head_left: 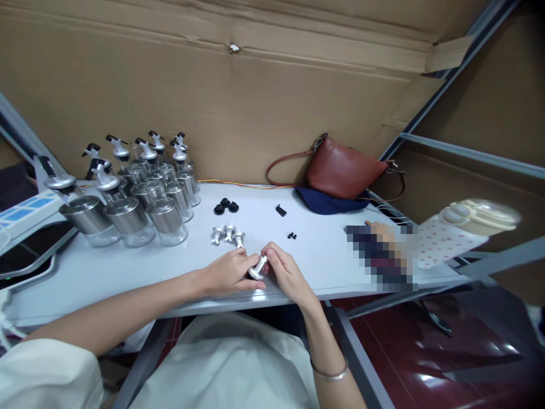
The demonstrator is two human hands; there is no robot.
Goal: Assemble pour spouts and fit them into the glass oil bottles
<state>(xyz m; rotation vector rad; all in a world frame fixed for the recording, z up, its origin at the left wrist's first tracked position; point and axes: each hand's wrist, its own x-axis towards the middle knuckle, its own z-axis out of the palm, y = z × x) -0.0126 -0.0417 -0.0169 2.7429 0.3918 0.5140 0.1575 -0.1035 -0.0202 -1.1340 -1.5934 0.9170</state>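
Note:
Near the front edge of the table, my left hand [230, 272] is closed around the base of a silver bottle pour spout [258, 269]. The fingers of my right hand [289, 274] are pinched at the spout's upper end; any small part between them is hidden. Just beyond my left hand lie several more silver spouts [229, 232]. Behind those sit several black stoppers [225, 205]. Farther right are a flat black lever piece [280, 211] and several tiny black bits [292, 236].
Glass bottles with steel bands [166, 215], several topped with spouts, crowd the left side. A white power strip [29, 213] is beside them. At the back right a brown bag [340, 170] rests on a navy cap [327, 203]. A dotted tumbler [451, 238] leans at the right.

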